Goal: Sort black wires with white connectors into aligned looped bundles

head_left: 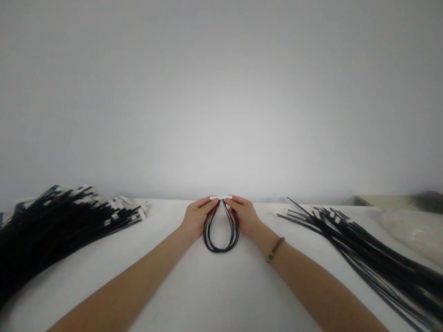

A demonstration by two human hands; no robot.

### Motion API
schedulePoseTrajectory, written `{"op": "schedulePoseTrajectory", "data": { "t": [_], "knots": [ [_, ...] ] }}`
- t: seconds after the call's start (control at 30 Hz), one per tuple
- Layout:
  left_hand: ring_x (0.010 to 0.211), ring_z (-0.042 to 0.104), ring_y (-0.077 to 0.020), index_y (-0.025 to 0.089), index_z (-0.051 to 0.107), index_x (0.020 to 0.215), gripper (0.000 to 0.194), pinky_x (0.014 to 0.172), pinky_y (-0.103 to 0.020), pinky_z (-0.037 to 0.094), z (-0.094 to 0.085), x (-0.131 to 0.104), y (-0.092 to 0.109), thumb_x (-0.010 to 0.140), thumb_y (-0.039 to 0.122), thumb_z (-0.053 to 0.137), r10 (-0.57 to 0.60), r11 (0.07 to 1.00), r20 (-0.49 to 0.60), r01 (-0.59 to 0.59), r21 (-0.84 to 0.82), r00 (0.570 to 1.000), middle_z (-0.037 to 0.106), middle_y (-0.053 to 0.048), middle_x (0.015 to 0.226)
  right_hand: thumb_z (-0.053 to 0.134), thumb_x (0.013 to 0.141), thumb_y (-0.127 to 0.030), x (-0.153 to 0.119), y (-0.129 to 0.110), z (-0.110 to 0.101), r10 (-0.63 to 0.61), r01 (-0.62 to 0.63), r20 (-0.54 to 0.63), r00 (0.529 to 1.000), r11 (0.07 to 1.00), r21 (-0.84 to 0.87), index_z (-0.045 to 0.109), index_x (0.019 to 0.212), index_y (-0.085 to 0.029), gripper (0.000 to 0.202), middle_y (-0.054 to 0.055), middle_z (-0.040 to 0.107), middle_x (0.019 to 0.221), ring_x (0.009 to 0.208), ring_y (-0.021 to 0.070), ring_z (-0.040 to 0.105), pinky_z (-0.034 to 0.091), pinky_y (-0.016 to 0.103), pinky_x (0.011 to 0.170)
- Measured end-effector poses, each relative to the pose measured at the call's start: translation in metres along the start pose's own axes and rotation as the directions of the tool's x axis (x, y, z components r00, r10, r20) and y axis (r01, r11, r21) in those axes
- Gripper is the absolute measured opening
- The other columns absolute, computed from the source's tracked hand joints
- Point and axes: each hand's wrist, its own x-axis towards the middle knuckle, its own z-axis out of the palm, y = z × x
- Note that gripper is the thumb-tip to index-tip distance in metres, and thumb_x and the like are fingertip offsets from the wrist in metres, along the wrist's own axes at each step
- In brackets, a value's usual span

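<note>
A black cable bent into a loop lies on the white table at the centre. Its two ends carry white connectors, held side by side at the top of the loop. My left hand pinches the left end and my right hand pinches the right end, fingertips almost meeting. A beaded bracelet sits on my right wrist.
A big heap of black cables with white connectors lies at the left. A thinner fan of black cables spreads at the right. A clear plastic bag and a flat beige thing sit far right. A plain wall rises behind.
</note>
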Motion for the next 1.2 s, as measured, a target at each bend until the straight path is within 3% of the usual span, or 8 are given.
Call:
{"op": "schedulePoseTrajectory", "data": {
  "t": [0.73, 1.07, 1.2],
  "knots": [
    [0.058, 0.054, -0.0082, 0.013, 0.065, 0.075, 0.024, 0.058, -0.019, 0.043, 0.0036, -0.0026, 0.0018, 0.053, 0.02, 0.07, -0.003, 1.0, -0.009, 0.003, 0.011, 1.0, 0.063, -0.003, 0.069, 0.069, 0.051, -0.027, -0.0063, -0.004, 0.0001, -0.014, 0.014, -0.016, 1.0, 1.0, 0.001, 0.062, 0.068, -0.013, 0.023, -0.003, 0.053, 0.053, 0.046, 0.006, 0.039, 0.029, 0.02, 0.045],
    [0.056, 0.053, -0.0066, 0.012, 0.064, 0.076, 0.024, 0.056, -0.017, 0.043, 0.004, -0.0044, 0.0048, 0.054, 0.019, 0.07, -0.031, 0.999, 0.006, 0.031, -0.008, 0.999, 0.063, -0.002, 0.068, 0.066, 0.054, -0.024, -0.0062, -0.0016, -0.0026, -0.049, 0.049, 0.063, 0.997, 0.999, 0.008, 0.063, 0.072, -0.015, 0.02, -0.001, 0.058, 0.062, 0.053, 0.0087, 0.047, 0.035, 0.022, 0.052],
    [0.059, 0.054, -0.0068, 0.011, 0.065, 0.075, 0.022, 0.059, -0.017, 0.042, 0.0043, -0.0051, 0.006, 0.054, 0.019, 0.07, -0.031, 1.0, 0.059, 0.031, -0.004, 0.998, 0.063, -0.003, 0.069, 0.064, 0.053, -0.022, -0.0047, -0.0014, -0.0014, -0.085, 0.085, -0.059, 0.995, 0.996, -0.012, 0.062, 0.066, -0.014, 0.016, 0.0, 0.058, 0.059, 0.053, 0.008, 0.048, 0.035, 0.02, 0.05]
  ]
}}
